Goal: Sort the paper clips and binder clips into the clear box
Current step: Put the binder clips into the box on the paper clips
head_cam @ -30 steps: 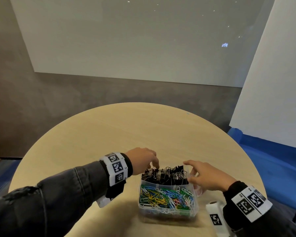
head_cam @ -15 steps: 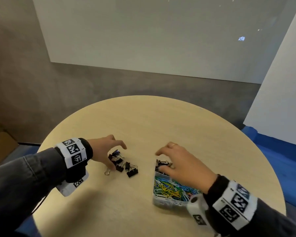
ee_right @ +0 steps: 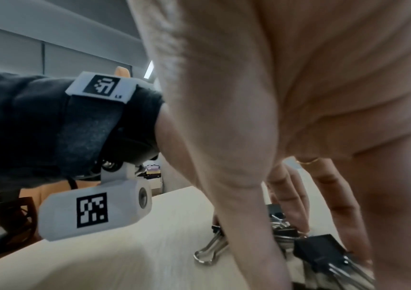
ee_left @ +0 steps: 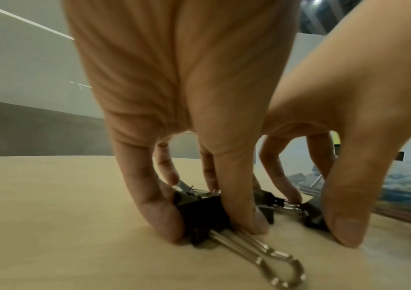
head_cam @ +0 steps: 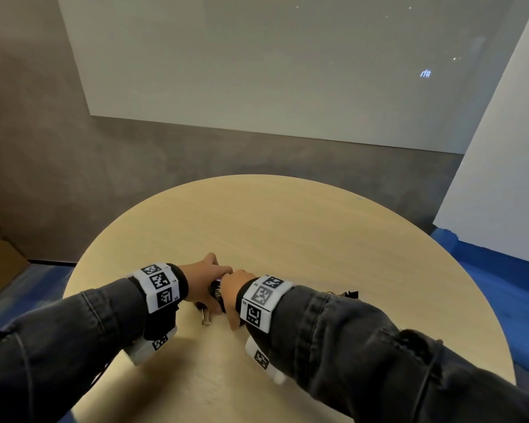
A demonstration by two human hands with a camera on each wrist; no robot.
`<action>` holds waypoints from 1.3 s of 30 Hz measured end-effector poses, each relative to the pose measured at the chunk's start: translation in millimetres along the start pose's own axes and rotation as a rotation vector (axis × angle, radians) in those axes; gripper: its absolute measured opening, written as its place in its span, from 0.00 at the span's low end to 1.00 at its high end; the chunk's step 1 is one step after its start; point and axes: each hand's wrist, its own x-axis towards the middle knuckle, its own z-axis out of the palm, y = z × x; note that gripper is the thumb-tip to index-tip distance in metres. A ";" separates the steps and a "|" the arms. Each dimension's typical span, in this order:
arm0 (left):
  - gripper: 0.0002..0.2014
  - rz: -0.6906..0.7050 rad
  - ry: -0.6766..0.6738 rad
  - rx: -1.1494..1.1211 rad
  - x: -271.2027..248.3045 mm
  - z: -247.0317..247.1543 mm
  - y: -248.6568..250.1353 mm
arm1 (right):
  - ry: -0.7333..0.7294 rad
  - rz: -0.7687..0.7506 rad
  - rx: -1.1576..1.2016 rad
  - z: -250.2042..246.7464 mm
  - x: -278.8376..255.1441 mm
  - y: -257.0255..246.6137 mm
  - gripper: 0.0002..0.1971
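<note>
Several black binder clips [head_cam: 216, 294] lie in a small pile on the round table [head_cam: 272, 227], left of the clear box. My left hand [head_cam: 206, 280] and right hand [head_cam: 231, 290] meet over the pile. In the left wrist view my fingers [ee_left: 150, 206] curl down and pinch one black binder clip [ee_left: 204, 213], whose silver handle [ee_left: 274, 261] sticks out toward me. In the right wrist view, thumb [ee_right: 249, 215] and fingers reach down around more binder clips [ee_right: 321, 253]. The clear box [ee_left: 410, 186], with coloured paper clips showing through its wall, stands just right of the hands.
In the head view my right sleeve [head_cam: 333, 325] hides most of the box; only a few black clips [head_cam: 350, 294] peek out behind it. A loose silver handle [head_cam: 206, 319] lies near my left wrist. A white panel [head_cam: 501, 178] stands beyond the table at right.
One second ago both hands were at the box's binder clip compartment. Several clips then lay on the table by my left hand. My right hand has since crossed left to join it on the pile.
</note>
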 end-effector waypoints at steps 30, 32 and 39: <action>0.15 0.111 0.013 0.136 0.3 10.5 10.3 | 0.203 0.043 0.754 -23.5 -48.1 143.4 0.11; 0.14 0.118 0.017 0.117 -0.1 7.7 9.7 | 0.173 0.068 0.684 -13.1 -52.6 152.6 0.09; 0.16 0.136 0.049 0.027 -4.6 -24.0 25.9 | 0.279 0.094 0.560 7.6 -60.6 161.9 0.05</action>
